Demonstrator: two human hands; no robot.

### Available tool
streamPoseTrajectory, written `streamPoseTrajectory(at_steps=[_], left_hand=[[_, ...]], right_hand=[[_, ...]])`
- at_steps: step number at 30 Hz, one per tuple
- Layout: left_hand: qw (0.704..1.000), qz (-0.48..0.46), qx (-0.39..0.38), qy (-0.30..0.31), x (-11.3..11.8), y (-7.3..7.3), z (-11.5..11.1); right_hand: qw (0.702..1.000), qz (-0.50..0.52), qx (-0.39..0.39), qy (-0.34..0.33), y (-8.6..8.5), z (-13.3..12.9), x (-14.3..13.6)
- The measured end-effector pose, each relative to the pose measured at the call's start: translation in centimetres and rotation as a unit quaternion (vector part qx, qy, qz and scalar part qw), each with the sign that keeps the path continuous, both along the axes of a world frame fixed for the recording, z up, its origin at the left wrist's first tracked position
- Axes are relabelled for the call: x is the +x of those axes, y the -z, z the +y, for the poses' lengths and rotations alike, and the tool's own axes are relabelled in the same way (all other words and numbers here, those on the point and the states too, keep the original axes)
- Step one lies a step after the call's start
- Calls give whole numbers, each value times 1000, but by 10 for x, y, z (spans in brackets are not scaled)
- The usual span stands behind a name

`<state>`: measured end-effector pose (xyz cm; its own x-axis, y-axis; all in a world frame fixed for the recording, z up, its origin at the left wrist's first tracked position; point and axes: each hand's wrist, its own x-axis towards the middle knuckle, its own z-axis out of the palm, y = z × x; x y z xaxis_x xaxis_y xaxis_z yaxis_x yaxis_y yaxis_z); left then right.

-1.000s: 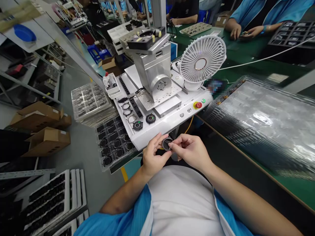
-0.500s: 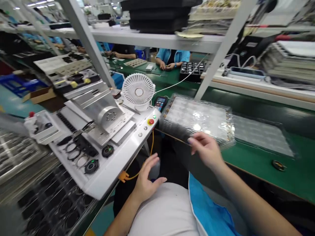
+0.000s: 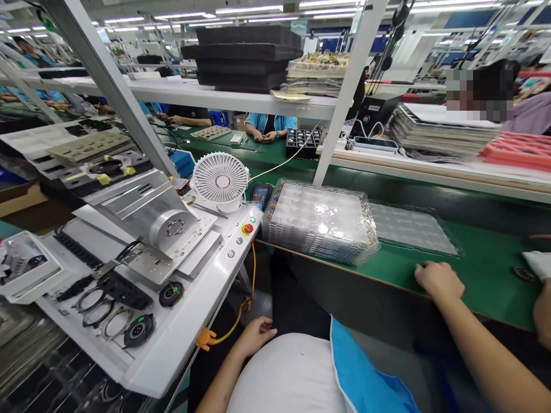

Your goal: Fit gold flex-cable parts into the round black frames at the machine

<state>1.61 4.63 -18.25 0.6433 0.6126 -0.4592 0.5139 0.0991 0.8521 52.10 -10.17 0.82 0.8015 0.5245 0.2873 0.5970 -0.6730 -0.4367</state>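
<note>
In the head view my left hand (image 3: 257, 335) is near my belly, its fingers curled in towards the thumb and nothing visible in them. My right hand (image 3: 439, 280) rests as a loose fist at the front edge of the green bench (image 3: 400, 267), with no object showing in it. Left of that fist stands a stack of clear plastic trays (image 3: 318, 215). Behind the fist, a flat clear tray (image 3: 413, 229) lies on the bench. On the white machine base (image 3: 206, 304) are two round black watch parts, one of them (image 3: 139, 331) near its front corner, and several thin rings.
A white fan (image 3: 221, 180) and a red button (image 3: 247, 228) are at the machine's back right. An orange cable (image 3: 255, 269) hangs beside it. Another person's hand (image 3: 543, 312) is at the right edge, near a dark round part (image 3: 524, 274). A shelf post (image 3: 346, 86) rises behind the trays.
My right hand has moved right and down onto the bench edge and closed. My left hand has lowered and its spread fingers have curled. The view has shifted, and another person's hand has appeared at right.
</note>
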Motion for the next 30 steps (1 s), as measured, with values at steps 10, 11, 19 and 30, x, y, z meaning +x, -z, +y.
streamPoseTrajectory(at_steps=[10, 11, 19, 30], left_hand=[[999, -21, 12, -36, -5, 0, 1], [999, -24, 16, -40, -5, 0, 2], [995, -36, 75, -54, -1, -13, 1], [914, -167, 370, -10, 133, -186, 60]], right_hand=[[977, 164, 56, -124, -32, 97, -57], [976, 171, 68, -116, -35, 98, -60], [938, 298, 174, -37, -55, 98, -64], [852, 446, 273, -35, -64, 101, -67]])
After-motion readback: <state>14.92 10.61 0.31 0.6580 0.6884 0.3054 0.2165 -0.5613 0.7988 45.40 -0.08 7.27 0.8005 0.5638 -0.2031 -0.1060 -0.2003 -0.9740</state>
